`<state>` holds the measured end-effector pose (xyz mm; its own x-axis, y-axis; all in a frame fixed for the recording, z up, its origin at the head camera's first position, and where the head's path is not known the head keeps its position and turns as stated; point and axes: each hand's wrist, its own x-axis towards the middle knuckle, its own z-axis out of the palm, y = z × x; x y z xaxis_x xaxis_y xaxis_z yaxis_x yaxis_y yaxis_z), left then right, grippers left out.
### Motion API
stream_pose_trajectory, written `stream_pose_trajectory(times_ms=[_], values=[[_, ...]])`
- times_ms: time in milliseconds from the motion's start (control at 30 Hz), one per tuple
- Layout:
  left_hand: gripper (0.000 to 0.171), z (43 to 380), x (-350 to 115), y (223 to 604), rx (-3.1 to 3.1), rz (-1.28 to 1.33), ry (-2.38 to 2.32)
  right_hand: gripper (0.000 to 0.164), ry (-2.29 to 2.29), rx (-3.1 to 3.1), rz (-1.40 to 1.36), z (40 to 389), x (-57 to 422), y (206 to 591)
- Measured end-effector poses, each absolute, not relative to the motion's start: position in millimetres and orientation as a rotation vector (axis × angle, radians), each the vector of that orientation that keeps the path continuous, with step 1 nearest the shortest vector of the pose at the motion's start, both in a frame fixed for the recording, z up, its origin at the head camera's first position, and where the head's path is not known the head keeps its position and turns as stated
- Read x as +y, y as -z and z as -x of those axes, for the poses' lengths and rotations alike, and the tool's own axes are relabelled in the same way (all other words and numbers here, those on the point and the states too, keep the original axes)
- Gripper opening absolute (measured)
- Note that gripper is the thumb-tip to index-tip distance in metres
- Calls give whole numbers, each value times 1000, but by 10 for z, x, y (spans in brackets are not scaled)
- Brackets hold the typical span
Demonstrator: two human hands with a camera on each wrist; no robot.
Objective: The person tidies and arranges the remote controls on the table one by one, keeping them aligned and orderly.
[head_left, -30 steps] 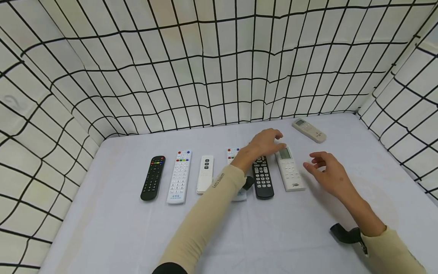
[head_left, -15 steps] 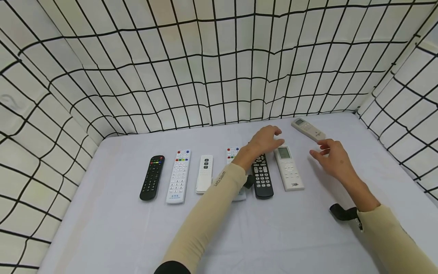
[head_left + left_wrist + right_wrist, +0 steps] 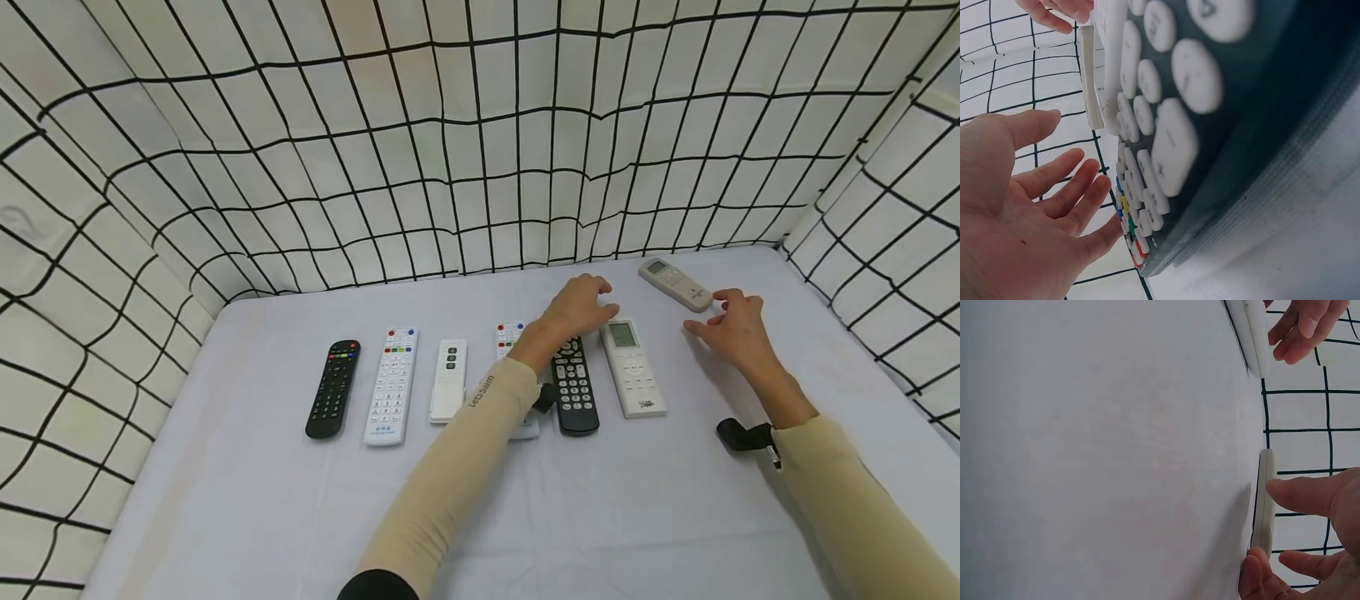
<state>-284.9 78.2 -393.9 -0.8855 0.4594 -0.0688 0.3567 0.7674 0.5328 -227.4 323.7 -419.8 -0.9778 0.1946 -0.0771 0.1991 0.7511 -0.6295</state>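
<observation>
My left hand hovers over the top end of a black remote control, its fingers loosely bent and holding nothing. Beside that lies a white air-conditioner remote with a small screen, near the left thumb. At the back right, a beige remote control rests at an angle. My right hand is at its near end, thumb and fingers spread apart. In the right wrist view, the thumb and fingertips appear around the beige remote; whether they touch it I cannot tell.
To the left lie a black remote, a white remote with coloured buttons and a slim white remote. Another white remote is partly under the left forearm. Black netting encloses the white table at back and sides.
My right hand has moved forward, away from the white air-conditioner remote, up to the beige remote's near end. The left hand has barely shifted; the remotes lie as before.
</observation>
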Motion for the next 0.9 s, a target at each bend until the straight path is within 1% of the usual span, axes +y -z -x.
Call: stream_pose_trajectory(times_ms=[400,567,667,900], values=[[46,2894,805,3920,2757,-649,-795,90,1075,2899,-417,2448,3145,4239],[46,2884,829,3941,2754,-653,-793,88,1040,2922,-401,2488,3202,4271],[46,2870,813,3957,2732,-652,-822,83,996,2956,-372,2489,3222,4303],[46,2904,756,3937,2685,-645,-935,63,945,3022,-262,2506,3242,4285]])
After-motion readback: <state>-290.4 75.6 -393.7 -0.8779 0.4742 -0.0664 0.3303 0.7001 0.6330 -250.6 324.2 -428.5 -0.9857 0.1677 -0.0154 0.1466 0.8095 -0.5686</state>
